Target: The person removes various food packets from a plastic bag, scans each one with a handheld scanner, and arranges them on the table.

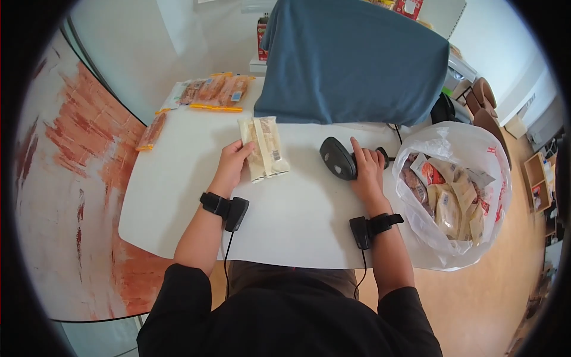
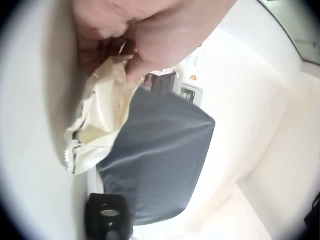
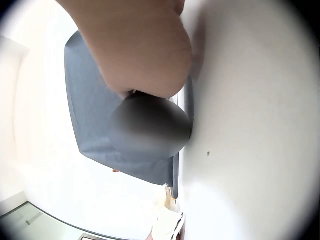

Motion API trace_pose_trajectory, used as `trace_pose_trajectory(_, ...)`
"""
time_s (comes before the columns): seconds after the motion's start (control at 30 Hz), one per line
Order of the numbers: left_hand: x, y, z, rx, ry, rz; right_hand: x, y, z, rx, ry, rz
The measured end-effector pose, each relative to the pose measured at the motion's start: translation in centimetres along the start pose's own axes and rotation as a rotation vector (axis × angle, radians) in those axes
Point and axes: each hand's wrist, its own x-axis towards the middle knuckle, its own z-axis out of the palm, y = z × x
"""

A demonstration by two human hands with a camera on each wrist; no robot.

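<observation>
In the head view the left hand (image 1: 234, 163) pinches the left edge of a cream packet (image 1: 266, 149) with a barcode on it, over the white table. The left wrist view shows the packet (image 2: 102, 112) between the thumb and fingers of the left hand (image 2: 145, 40). My right hand (image 1: 368, 172) grips the handle of a black handheld scanner (image 1: 339, 159), whose head faces left towards the packet. Close up in the right wrist view, the scanner (image 3: 150, 125) is blurred below the right hand (image 3: 140, 50), and its fingers are mostly hidden there.
Orange-edged packets (image 1: 219, 92) lie at the table's back left, another (image 1: 153, 131) at the left edge. A blue-grey cloth (image 1: 357, 65) covers something large at the back. On the right stands a clear plastic bag (image 1: 496, 178) holding several packets. The white table (image 1: 297, 232) has a rounded corner.
</observation>
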Motion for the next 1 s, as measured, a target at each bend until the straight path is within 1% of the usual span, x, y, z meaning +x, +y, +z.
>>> trace_pose_trajectory(0.13, 0.9, 2.8, -3.8, -0.036, 0.069, -0.074, 0.1, 0.5, 0.8, -0.059, 0.021, 0.082)
trace_pose_trajectory(0.23, 2.4, 5.9, -8.9, 0.282, -0.015, -0.109, 0.1, 0.3, 0.6, -0.059, 0.029, 0.093)
trace_pose_trajectory(0.27, 3.1, 6.7, -11.3, 0.299, -0.025, -0.120, 0.1, 0.4, 0.8, -0.057, 0.033, 0.078)
trace_pose_trajectory(0.37, 3.3, 9.4, -16.2, 0.458, 0.311, -0.038, -0.1, 0.5, 1.0, -0.032, 0.044, 0.057)
trace_pose_trajectory(0.4, 3.9, 9.6, -17.2, 0.831, 0.468, 0.057, -0.1, 0.5, 1.0, -0.029, 0.049, 0.052)
trace_pose_trajectory(0.5, 1.1, 9.4, -14.5, 1.346, 0.268, 0.571, -0.1, 0.2, 0.8, -0.029, 0.041, 0.066)
trace_pose_trajectory(0.53, 0.5, 9.4, -14.1, 1.429, 0.104, 0.456, -0.1, 0.2, 0.9, -0.027, 0.045, 0.066)
trace_pose_trajectory(0.63, -0.2, 9.0, -12.7, 1.519, 0.108, 0.259, 0.1, 0.0, 0.9, -0.020, 0.045, 0.073)
trace_pose_trajectory(0.73, 1.1, 8.6, -13.6, 1.577, 0.254, 0.259, 0.0, 0.0, 1.0, -0.026, 0.045, 0.070)
trace_pose_trajectory(0.83, 2.3, 8.7, -14.8, 1.624, 0.373, 0.324, 0.1, 0.1, 0.9, -0.034, 0.042, 0.065)
trace_pose_trajectory(0.93, 4.2, 9.3, -16.8, 1.689, 0.450, 0.301, 0.0, 0.0, 0.9, -0.026, 0.047, 0.067)
trace_pose_trajectory(1.0, 5.1, 9.8, -17.6, 1.755, 0.468, 0.311, 0.1, 0.0, 0.8, -0.024, 0.054, 0.064)
